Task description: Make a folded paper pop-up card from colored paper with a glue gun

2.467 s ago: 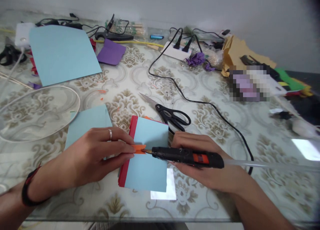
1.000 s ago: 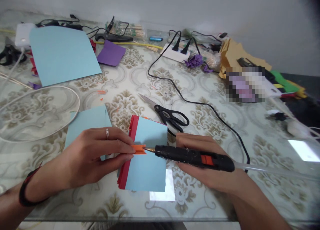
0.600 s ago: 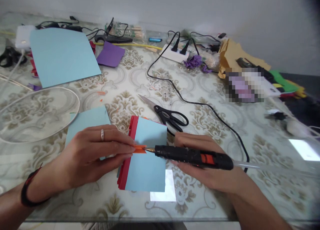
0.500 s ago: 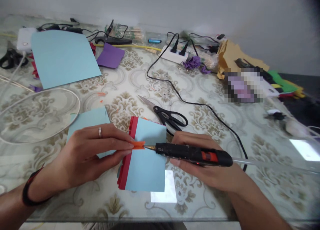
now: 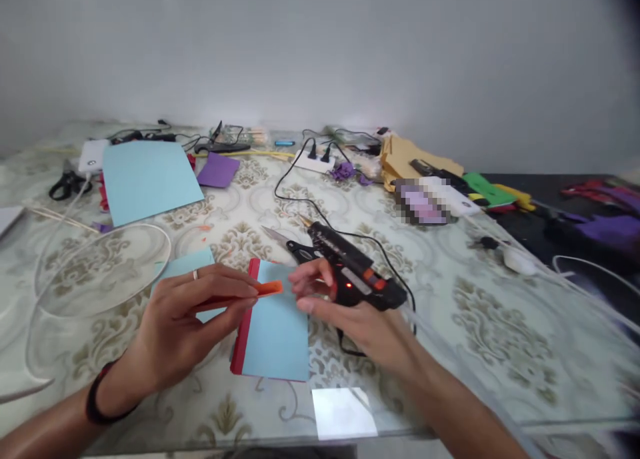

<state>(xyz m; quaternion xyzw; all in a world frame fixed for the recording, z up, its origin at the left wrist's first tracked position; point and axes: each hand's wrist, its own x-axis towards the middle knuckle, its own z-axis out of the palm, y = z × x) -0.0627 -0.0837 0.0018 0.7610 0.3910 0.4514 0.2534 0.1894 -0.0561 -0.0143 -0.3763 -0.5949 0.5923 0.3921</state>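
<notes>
My left hand (image 5: 193,316) is closed, pinching a folded orange paper strip (image 5: 270,288) between thumb and fingertips. The strip's tip points right, above a light blue paper piece with a red edge (image 5: 277,339). My right hand (image 5: 345,312) is just right of the strip, fingers loosely curled and apart from the thumb, with nothing between the fingertips. Right behind it a black hot glue gun (image 5: 345,252) lies slanted, nozzle toward the back left, a red light lit. I cannot tell if the hand still touches its handle. Black scissors (image 5: 300,249) are partly hidden by the gun.
A large light blue sheet (image 5: 150,182) and purple paper (image 5: 219,170) lie at the back left. A white power strip (image 5: 315,160) with a black cord stands behind the gun. Brown paper (image 5: 415,156) lies back right. A white cable loop (image 5: 167,246) curves at left.
My right hand has drawn the glue gun's nozzle off the orange strip; the gun now slants away behind the hand. The strip stays in my left hand. The view has tilted up.
</notes>
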